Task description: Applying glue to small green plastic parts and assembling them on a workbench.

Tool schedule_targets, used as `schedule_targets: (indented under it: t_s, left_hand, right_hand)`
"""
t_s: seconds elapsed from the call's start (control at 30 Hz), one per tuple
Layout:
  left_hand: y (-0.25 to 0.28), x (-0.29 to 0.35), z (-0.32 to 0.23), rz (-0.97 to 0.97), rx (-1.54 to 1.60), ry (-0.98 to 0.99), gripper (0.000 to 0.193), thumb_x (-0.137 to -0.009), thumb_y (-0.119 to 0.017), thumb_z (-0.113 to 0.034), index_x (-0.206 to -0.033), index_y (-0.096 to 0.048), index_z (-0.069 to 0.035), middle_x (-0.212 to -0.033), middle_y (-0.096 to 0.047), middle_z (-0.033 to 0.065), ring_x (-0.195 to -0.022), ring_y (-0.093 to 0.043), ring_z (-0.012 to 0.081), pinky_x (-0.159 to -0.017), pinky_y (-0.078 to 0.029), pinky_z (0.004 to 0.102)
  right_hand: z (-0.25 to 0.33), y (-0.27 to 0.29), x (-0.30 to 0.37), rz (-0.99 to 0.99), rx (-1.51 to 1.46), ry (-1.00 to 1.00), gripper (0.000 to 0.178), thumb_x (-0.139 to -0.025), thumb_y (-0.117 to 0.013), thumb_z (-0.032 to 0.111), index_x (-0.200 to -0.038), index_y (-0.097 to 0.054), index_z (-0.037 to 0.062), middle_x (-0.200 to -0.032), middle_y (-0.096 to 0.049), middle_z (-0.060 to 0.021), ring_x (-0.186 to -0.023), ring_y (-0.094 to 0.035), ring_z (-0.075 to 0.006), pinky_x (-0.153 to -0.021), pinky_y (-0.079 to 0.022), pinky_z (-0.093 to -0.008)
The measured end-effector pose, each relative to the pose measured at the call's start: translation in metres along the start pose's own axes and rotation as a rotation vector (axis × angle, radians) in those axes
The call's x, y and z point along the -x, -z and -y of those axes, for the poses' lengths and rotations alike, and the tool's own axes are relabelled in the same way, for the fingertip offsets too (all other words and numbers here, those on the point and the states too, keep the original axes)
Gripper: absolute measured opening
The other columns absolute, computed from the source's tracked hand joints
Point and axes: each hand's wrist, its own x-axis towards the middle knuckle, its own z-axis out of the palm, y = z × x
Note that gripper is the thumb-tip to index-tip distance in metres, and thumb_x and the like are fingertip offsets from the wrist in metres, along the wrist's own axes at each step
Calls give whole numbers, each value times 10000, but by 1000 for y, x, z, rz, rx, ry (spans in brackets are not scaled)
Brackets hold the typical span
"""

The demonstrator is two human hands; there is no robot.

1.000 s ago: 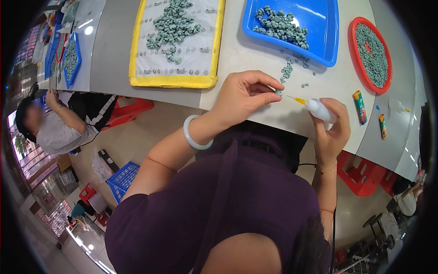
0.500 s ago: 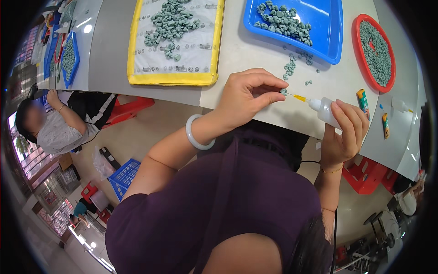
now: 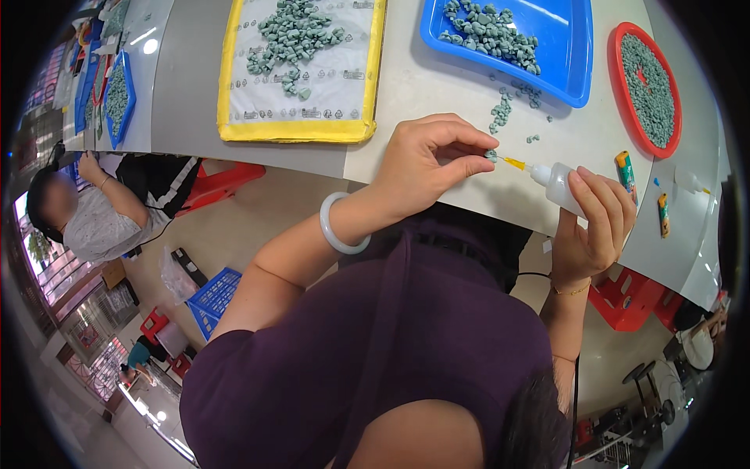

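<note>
Between thumb and forefinger, my left hand (image 3: 426, 164) pinches a small grey-green piece (image 3: 491, 155), held above the table's front edge. My right hand (image 3: 598, 223) is wrapped round a white squeeze bottle (image 3: 561, 187) with a yellow needle tip (image 3: 514, 162). The needle points left and its end meets the piece, or comes very close to it; I cannot tell which. Loose grey-green pieces (image 3: 501, 111) lie on the table beyond my hands. More of them, in a heap (image 3: 293, 39), rest on the yellow-edged board (image 3: 297, 131) at the left.
A blue tray (image 3: 574, 74) and a red round tray (image 3: 676, 117) hold many such pieces. Two small yellow-green tubes (image 3: 626, 173) lie right of my hand. Another person (image 3: 101, 207) sits at the far left, near a second blue tray (image 3: 130, 102). A red stool (image 3: 625, 301) stands below the table.
Very little differs. Both hands, with the piece and the bottle, have shifted slightly to the right, and the trays and tubes at the right appear moved a little in the picture.
</note>
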Motion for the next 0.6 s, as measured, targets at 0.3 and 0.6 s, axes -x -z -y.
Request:
schedule_targets:
  t_s: [0.3,0.6]
  left_hand:
    - [0,-1,-1,-4,-22,3,212,-729,-657,73,-931,-646,8,-872,-622,78,-807,-596,142,-721,-482,255]
    - [-1,-1,2,-5,-12,-22,206,-744,-643,71,-943,-635,18,-886,-619,86,-826,-608,154,-743,-486,261]
  right_hand:
    - [-4,-1,1,-32,-7,-26,374,-563,-698,-93,-884,-683,97,-890,-649,-18,-845,-568,-197,-773,-440,-299]
    - [-26,-5,1,40,-290,-359,294,-691,-653,-73,-961,-591,27,-988,-634,-82,-919,-561,-173,-855,-409,-293]
